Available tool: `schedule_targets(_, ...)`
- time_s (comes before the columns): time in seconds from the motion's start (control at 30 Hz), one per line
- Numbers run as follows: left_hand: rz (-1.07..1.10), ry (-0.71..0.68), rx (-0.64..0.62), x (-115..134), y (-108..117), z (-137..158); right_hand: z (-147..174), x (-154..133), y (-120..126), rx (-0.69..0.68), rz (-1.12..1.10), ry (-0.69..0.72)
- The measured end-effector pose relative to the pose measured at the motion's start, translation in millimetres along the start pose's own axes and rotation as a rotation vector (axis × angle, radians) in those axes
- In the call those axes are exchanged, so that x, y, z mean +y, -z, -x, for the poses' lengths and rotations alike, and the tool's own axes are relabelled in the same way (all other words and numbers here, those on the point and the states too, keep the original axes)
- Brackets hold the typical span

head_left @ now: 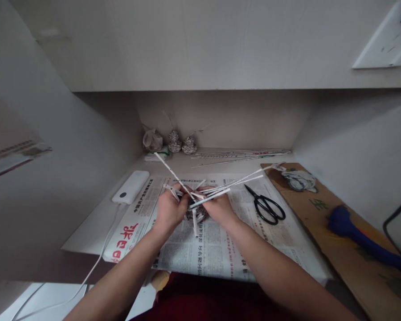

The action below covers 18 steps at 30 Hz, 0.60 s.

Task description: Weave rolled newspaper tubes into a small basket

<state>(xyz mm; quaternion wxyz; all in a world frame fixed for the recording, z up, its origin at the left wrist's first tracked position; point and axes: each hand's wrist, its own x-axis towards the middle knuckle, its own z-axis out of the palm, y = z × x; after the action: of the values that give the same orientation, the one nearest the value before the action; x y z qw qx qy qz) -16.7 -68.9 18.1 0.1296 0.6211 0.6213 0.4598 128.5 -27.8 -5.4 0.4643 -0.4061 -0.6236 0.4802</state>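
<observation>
Between my two hands is a small round weave of rolled newspaper strips (196,215), resting on or just above the newspaper sheet (183,254). Several white paper strips (235,182) stick out from it to the upper left, the right and toward me. My left hand (172,205) is closed on the left side of the weave, and a white clip (173,191) shows by its fingers. From the right, my right hand (217,203) grips the weave and strips near its rim. Most fingertips are hidden behind the strips.
Black-handled scissors (269,208) lie to the right. Beyond them is a brown cardboard (307,209) with a blue glue gun (361,236) and a crumpled bundle (300,180). A white power bank (131,186) with a cable is at left. Woven gourds (189,145) and paper sticks (234,154) sit behind.
</observation>
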Motion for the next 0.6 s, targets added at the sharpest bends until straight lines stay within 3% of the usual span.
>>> schedule_targets(0.23, 0.045, 0.033, -0.037, 3, -2, 0, -2, -1, -12, 0.109, -0.361, -0.182)
schedule_targets(0.6, 0.027, 0.074, -0.040, 9, -4, -1, -2, 6, -8, 0.199, -0.082, 0.035)
